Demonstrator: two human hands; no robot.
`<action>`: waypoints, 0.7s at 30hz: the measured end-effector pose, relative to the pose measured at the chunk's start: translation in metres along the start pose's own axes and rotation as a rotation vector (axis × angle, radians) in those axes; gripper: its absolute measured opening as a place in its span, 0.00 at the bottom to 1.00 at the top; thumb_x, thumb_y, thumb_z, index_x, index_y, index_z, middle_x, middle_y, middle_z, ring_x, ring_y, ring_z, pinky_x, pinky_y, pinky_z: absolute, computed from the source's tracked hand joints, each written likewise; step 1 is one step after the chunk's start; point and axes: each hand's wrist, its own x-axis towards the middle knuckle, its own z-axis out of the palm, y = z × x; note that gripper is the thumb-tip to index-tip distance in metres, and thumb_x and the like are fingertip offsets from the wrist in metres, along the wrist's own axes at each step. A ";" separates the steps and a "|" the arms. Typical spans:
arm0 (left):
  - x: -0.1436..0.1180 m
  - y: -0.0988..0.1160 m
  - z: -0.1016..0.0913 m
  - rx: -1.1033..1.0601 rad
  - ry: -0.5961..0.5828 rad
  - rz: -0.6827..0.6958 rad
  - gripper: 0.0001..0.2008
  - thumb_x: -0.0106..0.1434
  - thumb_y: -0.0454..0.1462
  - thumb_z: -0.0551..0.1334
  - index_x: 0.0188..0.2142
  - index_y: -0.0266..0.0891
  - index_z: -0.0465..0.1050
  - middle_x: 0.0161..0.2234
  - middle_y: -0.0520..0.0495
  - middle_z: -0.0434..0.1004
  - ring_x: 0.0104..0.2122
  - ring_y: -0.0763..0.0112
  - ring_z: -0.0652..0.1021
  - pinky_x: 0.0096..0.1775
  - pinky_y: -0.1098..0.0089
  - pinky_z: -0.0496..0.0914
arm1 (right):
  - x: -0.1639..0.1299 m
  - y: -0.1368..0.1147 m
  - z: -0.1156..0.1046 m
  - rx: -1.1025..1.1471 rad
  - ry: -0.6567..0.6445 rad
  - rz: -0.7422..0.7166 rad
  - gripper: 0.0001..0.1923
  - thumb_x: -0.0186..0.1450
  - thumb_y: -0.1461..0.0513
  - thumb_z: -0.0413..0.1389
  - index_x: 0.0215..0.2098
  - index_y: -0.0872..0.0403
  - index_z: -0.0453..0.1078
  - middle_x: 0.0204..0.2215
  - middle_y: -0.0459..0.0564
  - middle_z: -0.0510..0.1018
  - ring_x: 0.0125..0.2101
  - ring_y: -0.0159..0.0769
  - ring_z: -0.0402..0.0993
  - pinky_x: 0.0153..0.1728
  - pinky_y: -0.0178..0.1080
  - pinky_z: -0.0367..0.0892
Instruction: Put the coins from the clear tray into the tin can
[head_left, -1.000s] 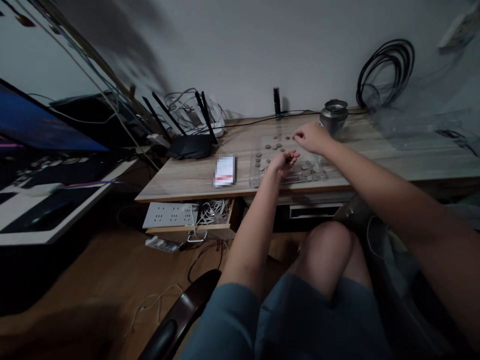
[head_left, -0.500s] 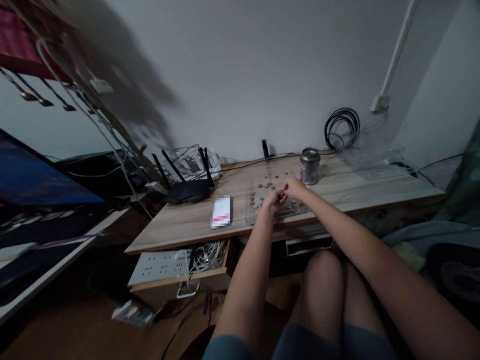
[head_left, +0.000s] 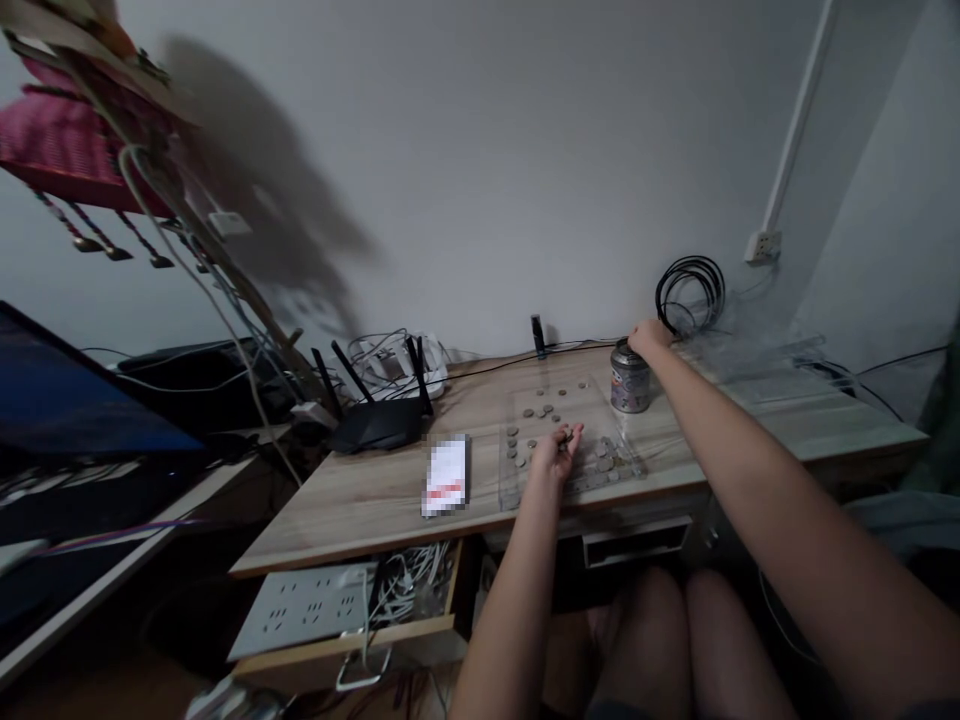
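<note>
Cupped palm up over a clear plastic tray (head_left: 508,490), my left hand (head_left: 556,452) holds several coins (head_left: 566,436). More coins (head_left: 547,410) lie scattered in the tray, with a cluster near its right side. My right hand (head_left: 649,336) is at the top of a grey printed tin can (head_left: 630,383), its fingers closed together over the rim. Whatever those fingers pinch is hidden. The can stands upright on the wooden desk (head_left: 465,395), to the right of the tray.
A phone (head_left: 446,475) lies left of the tray, and a black router (head_left: 379,422) stands behind it. Coiled black cable (head_left: 690,293) leans on the wall. Below the desk edge, an open drawer (head_left: 352,620) holds a power strip and white cables. A screen (head_left: 82,390) is at left.
My right hand has moved from beside my left hand to the top of the can. My left hand stays over the tray, its palm now turned up. The view has tilted upward.
</note>
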 end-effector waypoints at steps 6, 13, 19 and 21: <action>-0.002 0.002 -0.001 -0.021 -0.030 0.014 0.09 0.60 0.25 0.50 0.35 0.32 0.67 0.31 0.41 0.74 0.31 0.68 0.78 0.27 0.74 0.75 | -0.056 -0.022 0.002 -0.001 0.070 -0.172 0.18 0.62 0.59 0.49 0.47 0.54 0.71 0.43 0.58 0.74 0.46 0.42 0.66 0.42 0.38 0.61; -0.004 0.002 -0.001 -0.115 0.046 0.022 0.12 0.62 0.31 0.51 0.23 0.36 0.65 0.17 0.51 0.67 0.18 0.77 0.72 0.24 0.76 0.70 | -0.162 -0.046 0.049 0.040 -0.414 -0.713 0.15 0.60 0.55 0.51 0.40 0.50 0.74 0.39 0.52 0.75 0.38 0.38 0.70 0.34 0.34 0.61; -0.003 0.001 0.000 -0.067 0.005 -0.036 0.09 0.58 0.27 0.51 0.24 0.36 0.65 0.15 0.52 0.66 0.16 0.77 0.70 0.23 0.75 0.70 | -0.151 -0.046 0.069 0.181 -0.462 -0.632 0.12 0.52 0.61 0.58 0.34 0.54 0.74 0.31 0.49 0.77 0.30 0.34 0.71 0.29 0.32 0.61; -0.003 0.001 -0.001 -0.090 -0.017 -0.033 0.09 0.56 0.26 0.51 0.27 0.37 0.67 0.16 0.51 0.67 0.18 0.75 0.72 0.26 0.73 0.73 | -0.141 -0.047 0.069 0.268 -0.514 -0.626 0.10 0.50 0.63 0.59 0.31 0.55 0.74 0.27 0.48 0.77 0.28 0.32 0.71 0.27 0.31 0.61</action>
